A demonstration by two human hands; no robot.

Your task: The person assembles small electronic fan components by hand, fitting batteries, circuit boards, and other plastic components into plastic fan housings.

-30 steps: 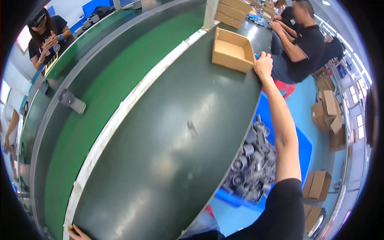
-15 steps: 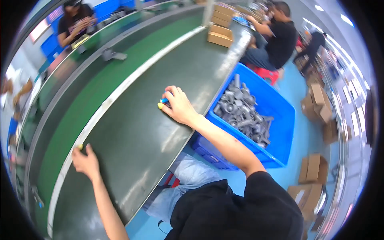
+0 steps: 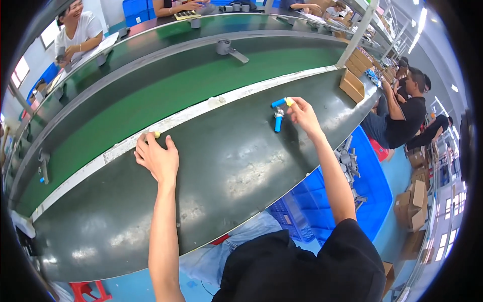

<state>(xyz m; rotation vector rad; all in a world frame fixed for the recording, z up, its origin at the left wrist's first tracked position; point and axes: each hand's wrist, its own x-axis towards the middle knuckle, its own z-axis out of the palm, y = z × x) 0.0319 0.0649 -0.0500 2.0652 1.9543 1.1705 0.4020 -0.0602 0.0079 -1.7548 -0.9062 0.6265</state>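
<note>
My right hand (image 3: 304, 117) is over the far right part of the dark worktop, fingers bent and pinched at the end of a small tool with two blue grips (image 3: 278, 124) and a silvery metal part between them. The tool's exact kind is unclear. A yellow cover shows on a fingertip there. My left hand (image 3: 160, 157) hovers by the white rail (image 3: 116, 153), thumb apart and fingers loosely curved, with nothing seen in it. Yellow shows at one of its fingertips too.
Beyond the rail, a green conveyor belt (image 3: 166, 83) carries a grey plastic part (image 3: 232, 50) and another grey piece (image 3: 44, 166). A blue bin (image 3: 375, 186) of grey parts stands at my right. An open cardboard box (image 3: 351, 86) sits at the far right; people work around the line.
My view has turned to the right. Both hands now appear farther forward over the worktop; the blue-gripped tool, mostly covered by my right hand before, now shows spread out beside its fingers.
</note>
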